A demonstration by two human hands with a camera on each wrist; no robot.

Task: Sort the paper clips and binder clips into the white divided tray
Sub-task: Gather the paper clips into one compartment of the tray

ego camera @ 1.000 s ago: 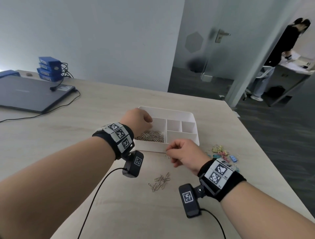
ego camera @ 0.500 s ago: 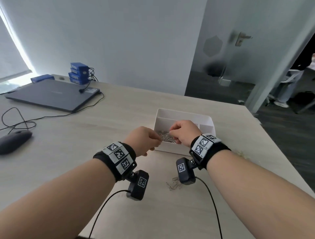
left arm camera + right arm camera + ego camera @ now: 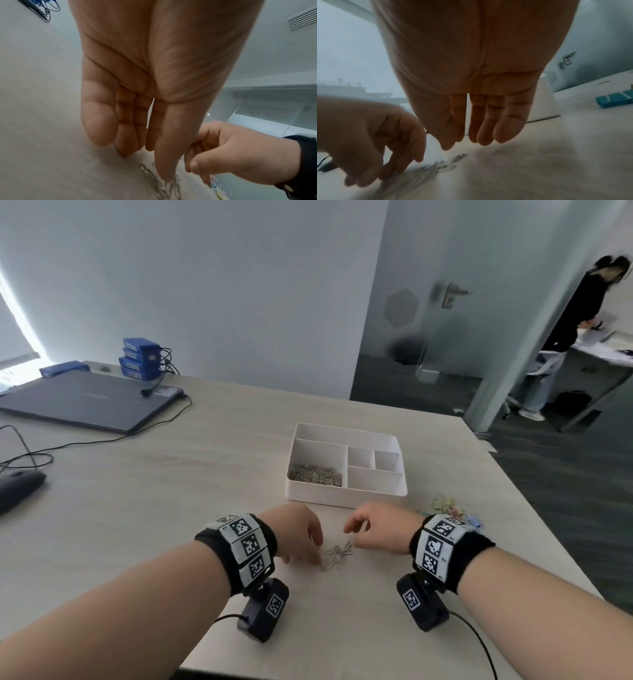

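The white divided tray [image 3: 346,501] sits mid-table, with a heap of silver paper clips [image 3: 315,474] in its large left compartment; the other compartments look bare. A small loose pile of silver paper clips [image 3: 339,554] lies on the table in front of it. My left hand [image 3: 303,542] points its fingers down at the pile's left side, thumb touching the clips [image 3: 164,185]. My right hand [image 3: 373,530] hovers just right of the pile with relaxed fingers [image 3: 488,128], holding nothing. Coloured binder clips [image 3: 448,508] lie right of the tray, partly hidden by my right wrist.
A closed laptop [image 3: 85,402], stacked blue boxes [image 3: 138,357], cables and a mouse [image 3: 17,487] are at the far left. The table's right edge runs near the binder clips. A person [image 3: 582,313] stands beyond the glass door at the back right.
Both hands have pulled back from the tray's left compartment to the loose paper clips nearer me. The tray now shows uncovered.
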